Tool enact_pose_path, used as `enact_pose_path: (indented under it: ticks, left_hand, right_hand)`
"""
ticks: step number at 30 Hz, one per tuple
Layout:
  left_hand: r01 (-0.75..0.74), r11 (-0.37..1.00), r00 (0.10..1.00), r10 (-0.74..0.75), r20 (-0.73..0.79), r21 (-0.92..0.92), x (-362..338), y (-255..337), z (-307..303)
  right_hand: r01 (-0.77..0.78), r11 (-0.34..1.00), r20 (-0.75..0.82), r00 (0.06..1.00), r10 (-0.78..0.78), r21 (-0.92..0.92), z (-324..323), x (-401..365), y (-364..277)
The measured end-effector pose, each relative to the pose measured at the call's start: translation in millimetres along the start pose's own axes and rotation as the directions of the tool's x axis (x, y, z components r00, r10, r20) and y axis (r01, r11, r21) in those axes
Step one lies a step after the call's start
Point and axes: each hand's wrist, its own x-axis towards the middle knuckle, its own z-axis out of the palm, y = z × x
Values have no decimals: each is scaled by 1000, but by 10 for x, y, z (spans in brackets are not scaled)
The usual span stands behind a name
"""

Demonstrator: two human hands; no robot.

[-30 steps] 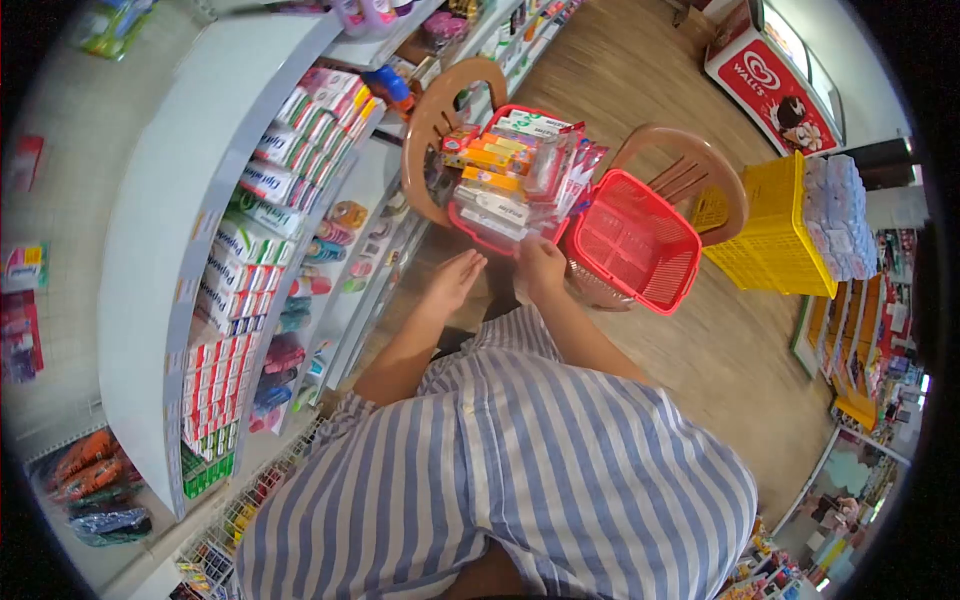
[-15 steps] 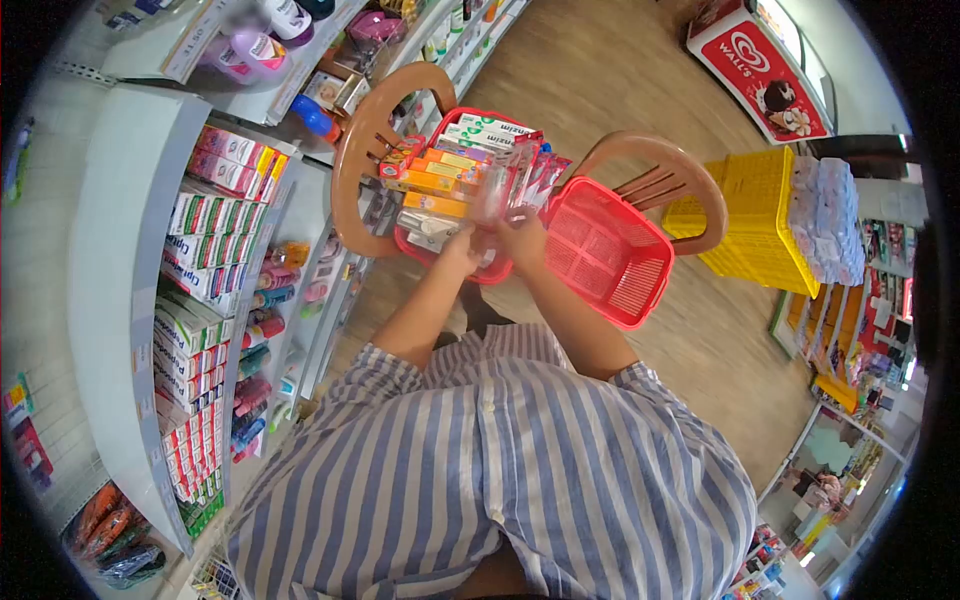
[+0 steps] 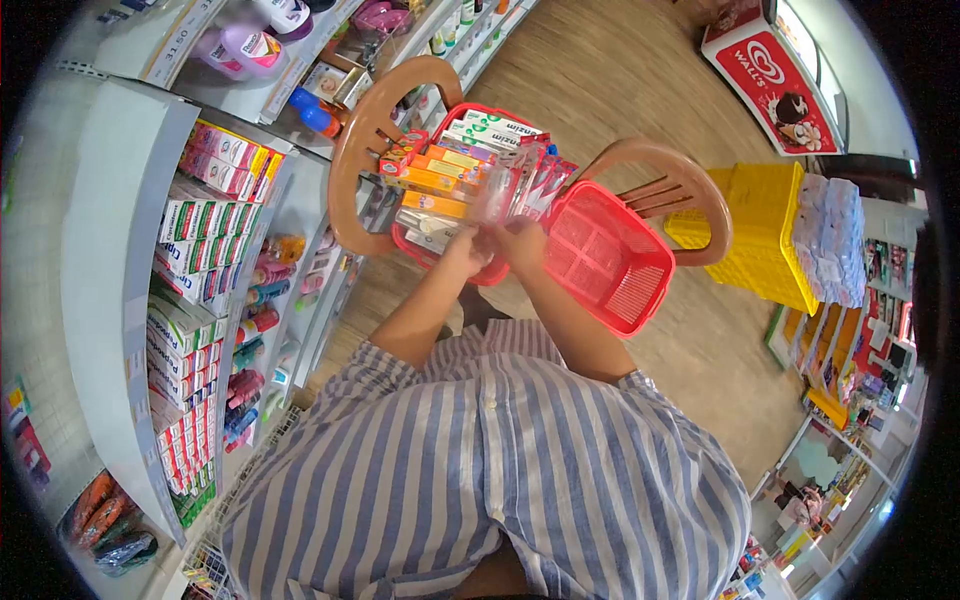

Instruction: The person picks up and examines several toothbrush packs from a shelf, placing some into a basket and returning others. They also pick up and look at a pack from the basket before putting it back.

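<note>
Both hands meet over a red basket (image 3: 497, 272) full of boxed goods. Between them is a clear plastic pack (image 3: 491, 197), blurred, its contents hard to make out. My left hand (image 3: 462, 252) grips its near end from the left, fingers curled. My right hand (image 3: 522, 246) closes on it from the right. Orange boxes (image 3: 433, 181) and white toothpaste boxes (image 3: 490, 128) lie in the basket beyond my left hand. Red and silver packets (image 3: 545, 188) lie just past my right hand.
A second red basket (image 3: 652, 285) stands to the right. Two brown chairs, left (image 3: 345, 180) and right (image 3: 712, 205), flank the baskets. Shelves with toothpaste boxes (image 3: 185, 365) line the left. Stacked yellow crates (image 3: 745, 240) and a red freezer (image 3: 765, 80) stand right.
My view has shifted slightly, moving the freezer and crates a little to the right. Both hands stay on the clear plastic pack, with my right fingers drawn slightly lower.
</note>
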Motion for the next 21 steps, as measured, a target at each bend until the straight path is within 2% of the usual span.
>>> enact_pose_path:
  ticks: [2,4,6,8,10,11,12,13,14,15,17,18,20,21]
  left_hand:
    - [-1,1000,1000,1,5,3,-65,-4,24]
    - [-4,1000,1000,4,10,9,-92,4,-2]
    - [0,996,994,-11,113,93,-142,12,-33]
    - [-19,997,993,11,118,69,-323,20,-7]
    - [-45,998,991,39,124,45,-515,45,-13]
    - [-88,992,978,70,196,86,-599,92,-50]
    - [-132,984,959,96,267,123,-706,135,-73]
    - [-224,960,925,156,346,167,-900,193,-30]
    - [-242,957,921,173,350,163,-1054,246,-12]
    - [-338,921,895,251,368,194,-1160,297,-25]
    - [-492,829,841,373,392,268,-1457,426,-42]
    - [-514,818,829,398,393,258,-1601,508,-69]
    - [-664,679,728,492,477,313,-1885,676,-166]
    - [-703,630,701,535,472,330,-2058,759,-212]
  right_hand:
    - [2,1000,8,1000,-2,-31,13,-8,56]
    - [15,998,-32,999,-13,60,37,-33,76]
    - [32,999,-41,999,-30,40,-47,-109,21]
    - [56,998,-48,997,-55,20,-145,-213,-66]
    - [23,889,74,995,-64,457,-248,-305,-69]
    - [46,883,141,982,-126,468,-253,-295,3]
    - [55,879,146,979,-140,473,-273,-320,-16]
    - [36,841,177,972,-155,540,-289,-351,-64]
    - [13,798,207,963,-172,603,-304,-387,-121]
    - [-22,812,275,946,-171,584,-386,-441,-285]
    - [9,798,303,922,-240,603,-404,-516,-536]
    - [30,787,326,900,-289,616,-382,-543,-637]
    - [30,770,373,862,-342,637,-312,-615,-851]
    - [47,754,391,833,-392,655,-292,-679,-1011]
